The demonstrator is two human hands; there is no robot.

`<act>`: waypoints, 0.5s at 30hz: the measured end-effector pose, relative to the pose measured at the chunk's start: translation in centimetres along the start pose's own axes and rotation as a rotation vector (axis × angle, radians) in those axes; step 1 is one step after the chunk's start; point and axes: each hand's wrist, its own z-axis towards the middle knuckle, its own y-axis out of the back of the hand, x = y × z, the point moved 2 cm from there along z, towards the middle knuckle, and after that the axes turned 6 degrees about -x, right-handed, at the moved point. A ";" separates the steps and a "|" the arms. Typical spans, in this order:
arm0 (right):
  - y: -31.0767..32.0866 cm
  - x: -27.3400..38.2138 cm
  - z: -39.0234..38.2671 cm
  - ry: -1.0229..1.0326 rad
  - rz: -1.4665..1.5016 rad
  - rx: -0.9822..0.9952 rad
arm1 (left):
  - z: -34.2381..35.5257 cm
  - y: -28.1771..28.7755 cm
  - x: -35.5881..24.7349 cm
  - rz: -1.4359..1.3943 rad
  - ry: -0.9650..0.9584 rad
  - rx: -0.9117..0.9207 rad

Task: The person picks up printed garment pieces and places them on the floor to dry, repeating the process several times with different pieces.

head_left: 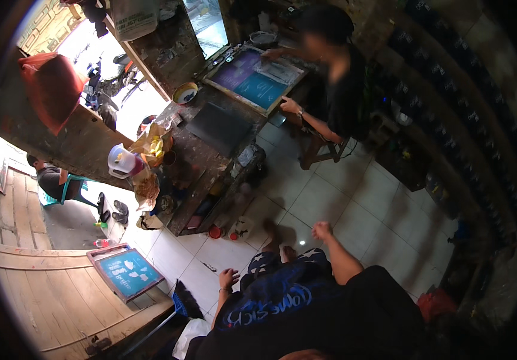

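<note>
My left hand [228, 278] hangs low in front of me, its fingers loosely bent and a little apart, with nothing seen in it. Further right, my right hand [322, 231] is raised over the tiled floor [345, 222], its fingers curled in and no object showing. Both hands are apart from the dark workbench [180, 204]. At its far end a seated person in black leans over a screen-printing frame [258, 81] with purple and teal areas, one hand on the mesh and the other at the near edge.
On the bench lie a dark flat board [219, 127], a bowl [185, 93] and a plastic jug [122, 160]. A teal screen frame [128, 272] leans at lower left, near a broom [185, 301]. Dark printed pieces line racks [450, 90] at right. Another person sits outside on a chair [74, 189].
</note>
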 end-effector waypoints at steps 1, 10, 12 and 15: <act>-1.1 -0.6 -0.3 -0.023 -0.079 0.051 | 1.5 1.3 0.9 -0.059 0.051 -0.050; 1.5 2.7 4.3 -0.162 -0.067 -0.015 | 14.0 -1.3 -6.5 1.252 -0.422 0.002; 2.9 6.0 7.1 -0.066 0.085 -0.116 | 12.2 -5.2 -12.2 0.542 -0.078 0.035; 1.8 13.4 8.8 -0.020 0.292 -0.153 | 13.0 -7.5 -17.9 0.022 -0.094 0.095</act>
